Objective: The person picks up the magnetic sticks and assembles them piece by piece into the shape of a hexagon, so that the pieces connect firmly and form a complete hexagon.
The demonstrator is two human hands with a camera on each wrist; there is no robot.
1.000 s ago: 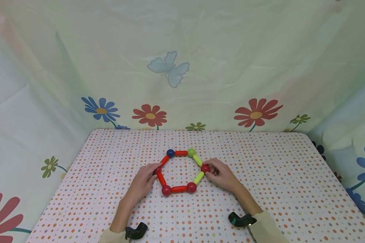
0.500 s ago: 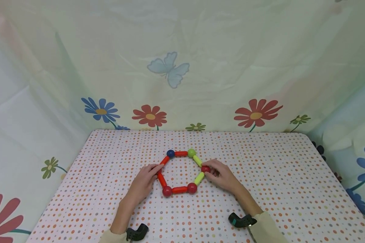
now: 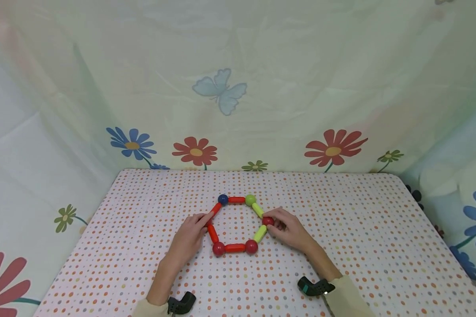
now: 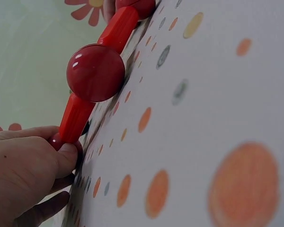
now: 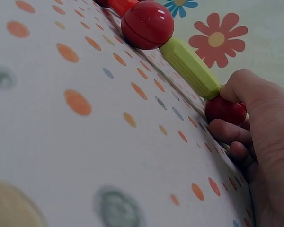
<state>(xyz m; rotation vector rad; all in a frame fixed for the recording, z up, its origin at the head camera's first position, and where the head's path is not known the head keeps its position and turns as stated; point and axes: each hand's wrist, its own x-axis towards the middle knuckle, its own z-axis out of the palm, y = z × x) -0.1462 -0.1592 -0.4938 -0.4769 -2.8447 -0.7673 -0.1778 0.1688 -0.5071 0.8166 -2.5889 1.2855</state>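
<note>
A closed ring of balls and rods lies on the table, roughly a hexagon. My left hand (image 3: 188, 237) pinches the leftmost red ball (image 4: 55, 141), which its fingers mostly cover in the head view. At the opposite corner, my right hand (image 3: 289, 229) grips another red ball (image 5: 225, 111) between thumb and fingers. Two more red balls, a left one (image 3: 219, 249) and a right one (image 3: 251, 246), form the near side with a red rod (image 3: 235, 248) between them. A blue ball (image 3: 223, 200) and a green ball (image 3: 250, 200) mark the far side. Yellow-green rods (image 5: 190, 67) join the right corner.
A white cloth with coloured dots covers the table (image 3: 341, 211). Behind it hangs a flowered curtain (image 3: 262, 110), with more cloth at both sides. Dark round objects (image 3: 415, 193) show beyond the right edge. Each wrist wears a black camera band (image 3: 316, 287).
My left hand has shifted slightly right, its fingers now covering the left red ball. The ring's left and near parts have moved a little right. My right hand stays nearly still.
</note>
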